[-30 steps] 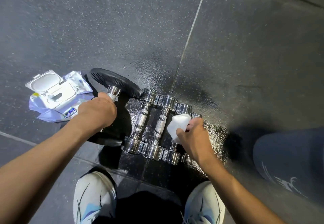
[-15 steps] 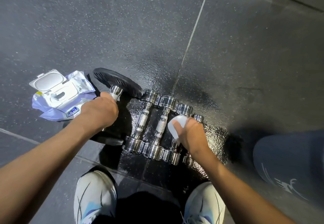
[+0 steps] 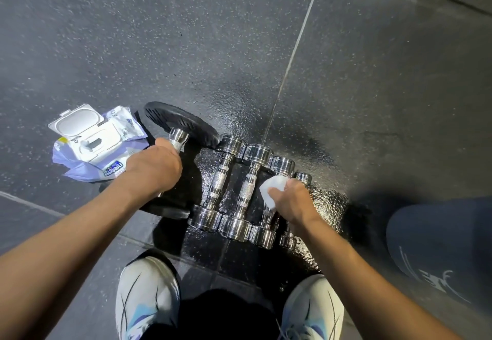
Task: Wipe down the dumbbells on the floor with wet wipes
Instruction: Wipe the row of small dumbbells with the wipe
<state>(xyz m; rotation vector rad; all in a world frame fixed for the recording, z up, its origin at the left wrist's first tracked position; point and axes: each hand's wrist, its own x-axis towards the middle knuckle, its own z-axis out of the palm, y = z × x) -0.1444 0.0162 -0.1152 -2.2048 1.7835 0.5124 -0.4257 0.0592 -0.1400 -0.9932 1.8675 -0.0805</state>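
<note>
Change: since half a second ago the right hand (image 3: 292, 201) has eased back off the wet wipe (image 3: 270, 189), so more of the white sheet shows. The left hand (image 3: 155, 170) has not shifted.

Landmark: row of four chrome dumbbells (image 3: 247, 187) on the wet black rubber floor (image 3: 372, 100), side by side, largest at the left end, smallest at the right.

Right hand: fingers curled round the folded wipe, pressing it on the handle of the third chrome dumbbell (image 3: 283, 165), counted from the row's left end.

Left hand: closed round the handle of a plate-loaded dumbbell (image 3: 197, 130), which lies just beyond the row's left end.

Fourth chrome dumbbell (image 3: 303, 178): last in the row, just right of the right hand, handle hidden under that hand.

Wet-wipe pack (image 3: 90, 142): lid open, well left of the row, past the plate-loaded dumbbell.

Bearing: every handle in the row runs near-to-far from the person, leaning slightly right at the far end. Judgement: the wiping stroke should follow that axis. The right hand is much the nearer to the row's right end, and the left hand looks to serve as a brace only
</note>
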